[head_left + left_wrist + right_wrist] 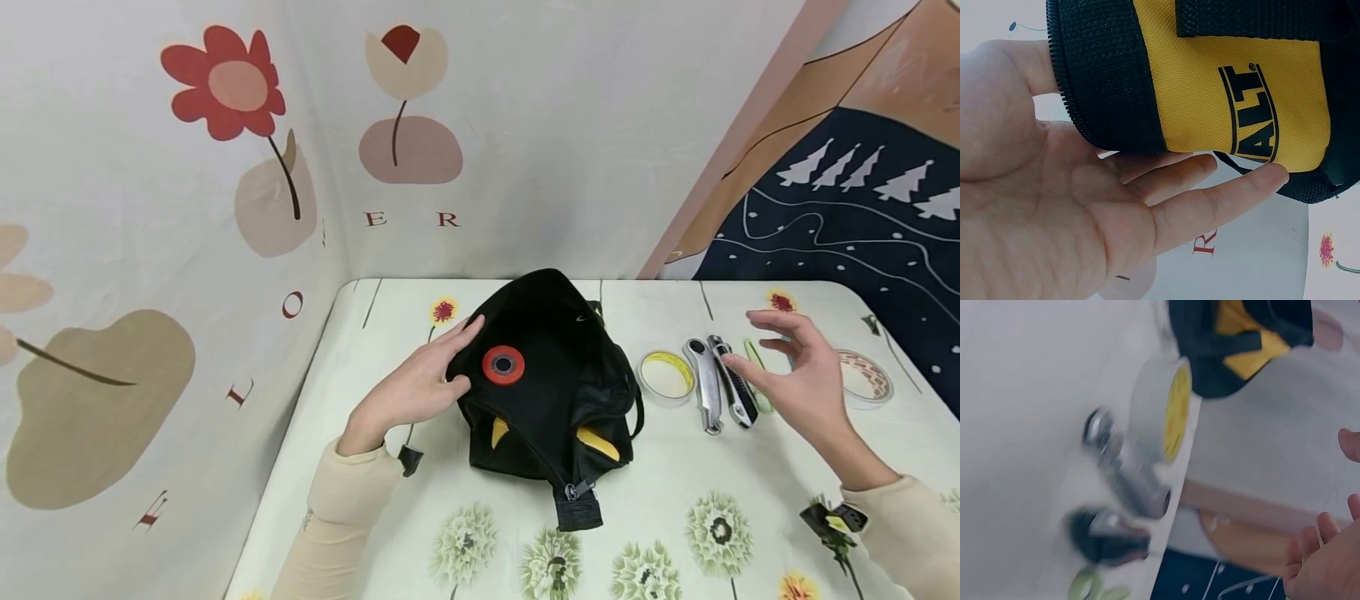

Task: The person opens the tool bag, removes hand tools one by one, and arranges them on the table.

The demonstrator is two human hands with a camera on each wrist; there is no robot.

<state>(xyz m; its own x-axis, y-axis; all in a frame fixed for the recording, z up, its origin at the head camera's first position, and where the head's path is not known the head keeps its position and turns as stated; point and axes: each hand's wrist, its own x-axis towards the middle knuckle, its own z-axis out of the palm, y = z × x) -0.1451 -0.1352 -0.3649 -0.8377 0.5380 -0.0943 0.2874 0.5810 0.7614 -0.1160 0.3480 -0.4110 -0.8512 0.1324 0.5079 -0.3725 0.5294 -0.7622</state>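
Note:
A black tool bag (555, 417) with yellow panels and a zip lies open on the table. My left hand (423, 375) holds its left rim, the thumb on one side of the zipped edge and the fingers along the outer yellow panel (1210, 106). Inside the bag sits a round red disc (503, 365) with a dark centre. My right hand (806, 379) hovers with fingers spread and nothing in them. Nearest it are a black and silver utility knife (735, 385), a light green item (759, 379) and a patterned tape roll (864, 375), partly behind the hand.
Left of the black knife are a silver-grey utility knife (703, 385) and a tape roll with a yellow inner ring (666, 375). The table's flowered cloth (405, 533) meets a printed fabric wall (525, 150) at the back and left.

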